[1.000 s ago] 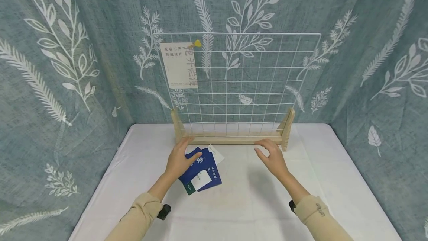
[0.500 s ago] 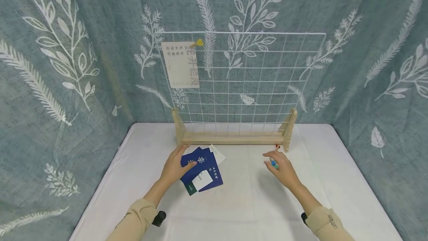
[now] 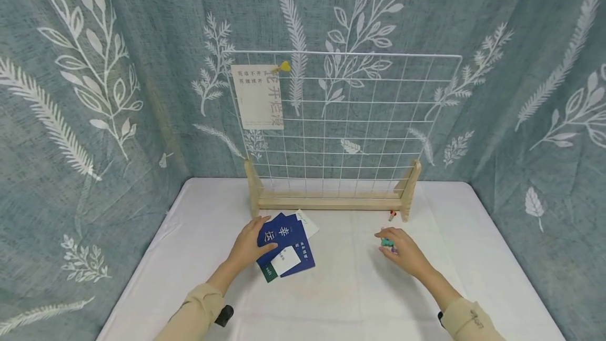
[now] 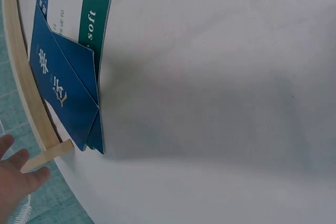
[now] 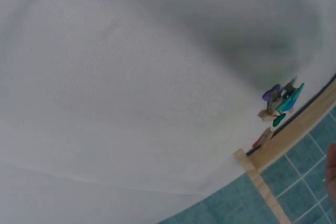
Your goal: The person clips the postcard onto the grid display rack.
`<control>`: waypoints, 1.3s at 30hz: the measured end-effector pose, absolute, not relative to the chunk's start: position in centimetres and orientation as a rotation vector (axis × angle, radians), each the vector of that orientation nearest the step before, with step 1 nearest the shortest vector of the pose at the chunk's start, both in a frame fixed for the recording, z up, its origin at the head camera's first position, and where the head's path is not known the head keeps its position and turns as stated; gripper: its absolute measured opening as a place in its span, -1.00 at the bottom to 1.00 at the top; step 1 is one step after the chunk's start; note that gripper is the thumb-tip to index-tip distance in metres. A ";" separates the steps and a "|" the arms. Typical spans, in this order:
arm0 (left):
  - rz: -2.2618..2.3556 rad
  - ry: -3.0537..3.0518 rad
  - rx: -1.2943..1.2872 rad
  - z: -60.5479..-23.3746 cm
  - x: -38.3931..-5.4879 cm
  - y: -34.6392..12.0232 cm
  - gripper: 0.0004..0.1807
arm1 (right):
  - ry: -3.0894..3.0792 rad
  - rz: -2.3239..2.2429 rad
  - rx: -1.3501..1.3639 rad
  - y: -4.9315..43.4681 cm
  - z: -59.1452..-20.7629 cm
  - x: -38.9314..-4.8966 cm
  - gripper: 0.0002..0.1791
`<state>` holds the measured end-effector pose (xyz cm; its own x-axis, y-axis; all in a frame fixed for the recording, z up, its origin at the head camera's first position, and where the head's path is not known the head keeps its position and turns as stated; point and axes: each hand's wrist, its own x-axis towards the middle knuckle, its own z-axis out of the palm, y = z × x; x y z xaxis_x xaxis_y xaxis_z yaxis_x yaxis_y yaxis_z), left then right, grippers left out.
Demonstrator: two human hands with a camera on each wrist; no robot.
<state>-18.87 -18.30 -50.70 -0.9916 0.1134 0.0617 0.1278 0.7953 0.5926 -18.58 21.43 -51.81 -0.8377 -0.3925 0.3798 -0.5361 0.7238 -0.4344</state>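
White wire forms the grid (image 3: 379,54); at its upper left one printed card (image 3: 255,100) hangs by a yellow clip (image 3: 284,66), seemingly the only one done. Before the grid's left half, overlapping cards (image 3: 290,238) lie on the surface (image 3: 341,288), apparently left to mount; the left hand (image 3: 247,245) hovers there, fingers spread, empty. Before its right end, loose clips (image 3: 386,242) lie beneath the right hand (image 3: 403,249), its fingers parted, holding nothing.

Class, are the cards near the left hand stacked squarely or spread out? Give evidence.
Spread out, though overlapping: the cards lie at different angles, with blue, green and white parts showing.
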 end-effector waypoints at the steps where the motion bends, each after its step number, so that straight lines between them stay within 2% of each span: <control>1: -0.971 -2.959 -0.202 -50.9 -19.0 -18.3 -0.20 | -2.664 0.773 0.750 21.6 -51.8 -18.7 -0.67; 14: -0.996 -3.038 -0.133 -51.9 -21.2 -19.2 -0.19 | -2.694 0.741 0.772 23.0 -52.8 -19.1 -0.65; 22: -0.857 -3.086 -0.154 -52.2 -22.4 -19.4 -0.19 | -2.675 0.711 0.785 23.7 -52.7 -20.1 -0.63; 39: -0.877 -3.218 -0.063 -52.1 -22.7 -17.5 -0.15 | -2.782 0.667 0.697 24.2 -53.6 -19.8 -0.61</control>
<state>-22.72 -17.55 -52.06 -0.9804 0.0869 -0.1766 -0.0148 0.8623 0.5062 -19.83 24.23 -53.64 -0.8697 -0.3984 0.2914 -0.4872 0.7875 -0.3773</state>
